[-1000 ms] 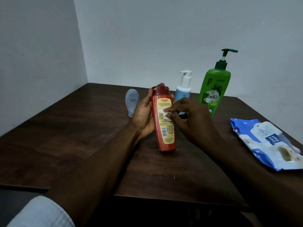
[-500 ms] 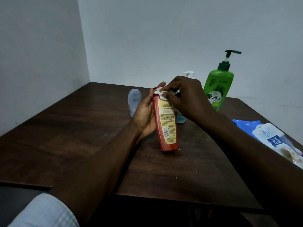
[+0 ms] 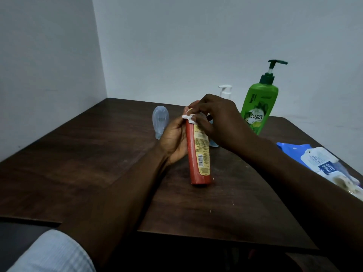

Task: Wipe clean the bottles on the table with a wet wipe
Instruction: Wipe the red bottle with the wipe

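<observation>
A red bottle [image 3: 198, 154] with a yellow label stands on the dark wooden table [image 3: 78, 163], tilted a little. My left hand [image 3: 172, 140] grips it from the left side. My right hand [image 3: 216, 118] pinches a small white wet wipe [image 3: 188, 117] against the bottle's top and hides the cap. Behind my right hand stands a light blue pump bottle [image 3: 225, 91], with only its white pump and a bit of its base showing. A green pump bottle [image 3: 257, 108] is at the back right. A small clear bluish bottle [image 3: 160, 122] stands at the back left.
A blue and white wet wipe pack [image 3: 322, 163] lies at the table's right edge. White walls close the corner behind the table. The table's front edge has a step at the left.
My right hand moved the wipe up from the middle of the label to the bottle's top. The bottle leans slightly more. The view shifted a little to the left.
</observation>
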Demonstrator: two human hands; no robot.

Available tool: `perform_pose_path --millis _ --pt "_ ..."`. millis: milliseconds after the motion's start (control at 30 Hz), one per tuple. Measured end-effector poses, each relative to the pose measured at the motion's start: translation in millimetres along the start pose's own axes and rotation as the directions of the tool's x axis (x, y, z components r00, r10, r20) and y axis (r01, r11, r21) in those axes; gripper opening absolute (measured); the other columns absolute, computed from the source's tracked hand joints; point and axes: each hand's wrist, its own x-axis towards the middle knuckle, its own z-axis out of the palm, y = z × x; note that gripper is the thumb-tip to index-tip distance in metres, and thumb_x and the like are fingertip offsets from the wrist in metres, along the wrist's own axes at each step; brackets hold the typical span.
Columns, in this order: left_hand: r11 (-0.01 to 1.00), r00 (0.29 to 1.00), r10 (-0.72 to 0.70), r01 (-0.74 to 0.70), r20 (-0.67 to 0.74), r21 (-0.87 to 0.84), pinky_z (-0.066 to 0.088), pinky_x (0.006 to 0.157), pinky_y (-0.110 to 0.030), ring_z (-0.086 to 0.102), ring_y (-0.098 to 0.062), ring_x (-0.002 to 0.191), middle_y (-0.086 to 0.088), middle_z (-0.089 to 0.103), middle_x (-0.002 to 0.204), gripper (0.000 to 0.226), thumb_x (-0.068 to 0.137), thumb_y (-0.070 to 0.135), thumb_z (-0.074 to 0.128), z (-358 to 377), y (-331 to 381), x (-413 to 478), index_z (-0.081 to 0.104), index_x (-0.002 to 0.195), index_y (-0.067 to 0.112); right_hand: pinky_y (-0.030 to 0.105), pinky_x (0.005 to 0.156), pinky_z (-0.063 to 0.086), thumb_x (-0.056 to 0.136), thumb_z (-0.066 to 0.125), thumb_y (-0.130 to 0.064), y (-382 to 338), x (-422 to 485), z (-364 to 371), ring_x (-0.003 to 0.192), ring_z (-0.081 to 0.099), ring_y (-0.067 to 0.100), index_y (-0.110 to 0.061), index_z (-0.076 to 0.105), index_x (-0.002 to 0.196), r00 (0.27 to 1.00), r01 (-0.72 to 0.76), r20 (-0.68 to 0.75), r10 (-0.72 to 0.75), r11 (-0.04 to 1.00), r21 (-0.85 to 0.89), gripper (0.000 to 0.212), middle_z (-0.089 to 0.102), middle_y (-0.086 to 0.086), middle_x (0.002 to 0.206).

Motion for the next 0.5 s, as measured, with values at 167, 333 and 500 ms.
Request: perform_pose_path --millis 167,333,500 --pt "1.000 1.000 0.008 -0.008 -0.015 0.027 0.060 0.086 -0.037 0.073 -0.020 0.096 -0.010 0.075 0.102 0.035 0.100 0.028 0.041 -1 -1 -1 0.053 0.129 0.012 0.036 0.083 0.055 0.092 0.066 -0.014 0 -4 1 0.094 0.063 0.012 -0.011 0.077 0.106 1.000 0.020 -0.015 -0.020 1.000 -0.005 0.019 0.067 0.004 0.106" --pt "1.000 1.000 0.010 -0.010 -0.002 -0.018 0.061 0.077 -0.034 0.073 -0.018 0.089 -0.009 0.073 0.099 0.034 0.108 0.031 0.032 3 -1 0 0.054 0.127 0.014 0.018 0.080 0.045 0.092 0.068 -0.015 -4 -23 0 0.090 0.053 0.002 -0.014 0.077 0.108 0.999 0.034 0.019 -0.034 0.999 -0.020 0.019 0.066 -0.001 0.109" --pt "0.998 0.999 0.027 -0.028 0.017 0.047 0.059 0.084 -0.037 0.068 -0.021 0.098 -0.010 0.070 0.106 0.036 0.108 0.037 0.032 -1 -3 3 0.058 0.131 0.024 0.036 0.084 0.055 0.093 0.065 -0.022 -15 -57 1 0.097 0.063 0.014 -0.016 0.075 0.110 0.993 0.050 0.109 -0.048 0.999 -0.010 0.020 0.065 0.000 0.109"
